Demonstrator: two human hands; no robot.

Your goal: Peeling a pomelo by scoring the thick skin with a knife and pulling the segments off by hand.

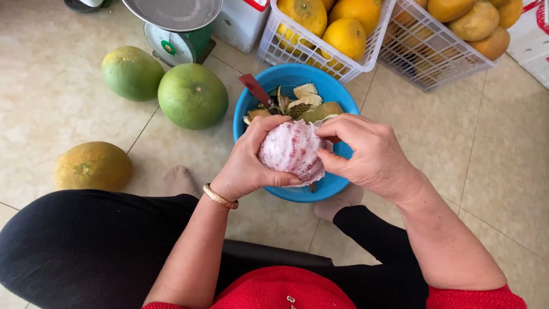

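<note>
A peeled pink pomelo [290,150] with white membrane sits between both hands, above a blue plastic basin [286,77]. My left hand [247,163] cups it from the left and below; a gold bangle circles that wrist. My right hand [366,154] holds the fruit's right side, with thumb and forefinger pinching the membrane at its top. The basin holds peel scraps [306,103] and a knife with a dark red handle [255,90] leaning on its rim.
Two green pomelos [192,95] [132,72] and a yellowish one [93,166] lie on the tiled floor at left. A green scale [174,26] stands behind them. Two white baskets [274,46] [426,57] of yellow pomelos stand at the back. My black-trousered knees frame the basin.
</note>
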